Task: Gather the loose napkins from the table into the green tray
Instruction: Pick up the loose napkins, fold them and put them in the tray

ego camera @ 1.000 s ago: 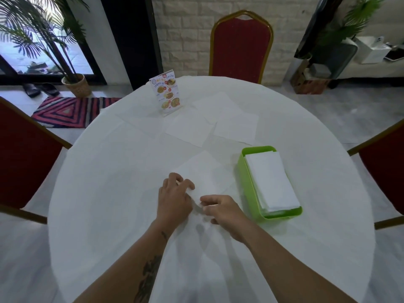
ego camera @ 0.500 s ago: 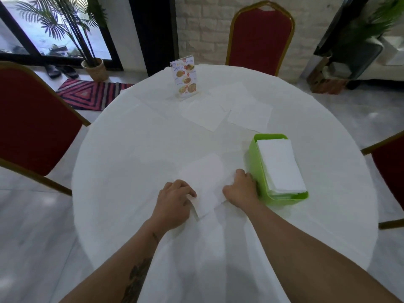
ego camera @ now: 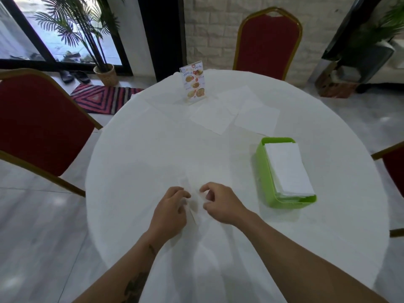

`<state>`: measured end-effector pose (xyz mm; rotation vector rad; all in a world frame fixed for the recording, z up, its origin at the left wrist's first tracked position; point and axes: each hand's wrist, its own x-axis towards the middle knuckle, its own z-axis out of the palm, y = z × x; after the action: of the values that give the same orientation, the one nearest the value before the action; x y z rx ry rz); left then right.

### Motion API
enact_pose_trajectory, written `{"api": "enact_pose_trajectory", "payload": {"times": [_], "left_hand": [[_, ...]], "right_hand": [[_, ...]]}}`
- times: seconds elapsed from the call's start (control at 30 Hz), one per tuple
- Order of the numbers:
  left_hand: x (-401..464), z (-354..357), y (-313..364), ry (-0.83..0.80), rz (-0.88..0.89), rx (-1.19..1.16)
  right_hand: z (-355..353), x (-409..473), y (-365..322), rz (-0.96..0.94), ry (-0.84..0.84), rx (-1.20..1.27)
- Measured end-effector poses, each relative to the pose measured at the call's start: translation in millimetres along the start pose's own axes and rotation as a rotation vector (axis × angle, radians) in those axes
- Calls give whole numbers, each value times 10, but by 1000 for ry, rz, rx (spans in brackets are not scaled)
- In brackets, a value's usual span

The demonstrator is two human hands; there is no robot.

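Observation:
A white napkin (ego camera: 195,205), folded narrow, lies on the white tablecloth between my hands and is hard to tell from the cloth. My left hand (ego camera: 170,212) pinches its left side and my right hand (ego camera: 220,203) pinches its right side, fingers curled. The green tray (ego camera: 261,169) stands to the right of my hands and holds a stack of folded napkins (ego camera: 287,169). Three loose napkins lie flat farther back: one (ego camera: 213,119) at the middle, one (ego camera: 256,120) to its right, and one (ego camera: 238,95) behind them.
A standing menu card (ego camera: 193,84) is at the table's far side, by the loose napkins. Red chairs with gold frames stand at the far side (ego camera: 267,42), the left (ego camera: 37,125) and the right edge (ego camera: 393,171). The round table's edge (ego camera: 91,171) curves close on the left.
My right hand has come back from the napkin's right edge by the tray toward my left hand. The flat napkin is now folded narrow between the two hands.

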<state>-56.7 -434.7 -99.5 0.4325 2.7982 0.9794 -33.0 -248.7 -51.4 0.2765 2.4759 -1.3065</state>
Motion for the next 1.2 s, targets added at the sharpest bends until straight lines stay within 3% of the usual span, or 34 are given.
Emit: {"api": "enact_pose_trajectory", "payload": {"times": [0.07,0.17,0.3,0.47,0.6,0.77,0.9,1.07,1.2], "left_hand": [[-28,-36,-42,38,-25,-18],[-63,-112,-66,70,-43,-22],[-68,-92,-30,-51,40,102],[-129,1,-8,-181,138,317],[-173,-4,-31,-186,155,313],[-228,-64,-51,-163,181,225],[-193,-74,106,-119,88,37],[95,-120,620,-12,9,-257],[333,-129,1197,-37,-33,-439]], "right_hand": [[43,-15,43,36,0,87],[69,31,135,98,177,-18],[67,87,148,254,205,-158],[116,214,-68,381,146,187],[121,249,-85,403,150,241],[190,192,-79,335,203,183],[82,66,-106,253,278,113],[-451,-147,-215,120,429,96],[-1034,-297,-236,113,518,137]]}}
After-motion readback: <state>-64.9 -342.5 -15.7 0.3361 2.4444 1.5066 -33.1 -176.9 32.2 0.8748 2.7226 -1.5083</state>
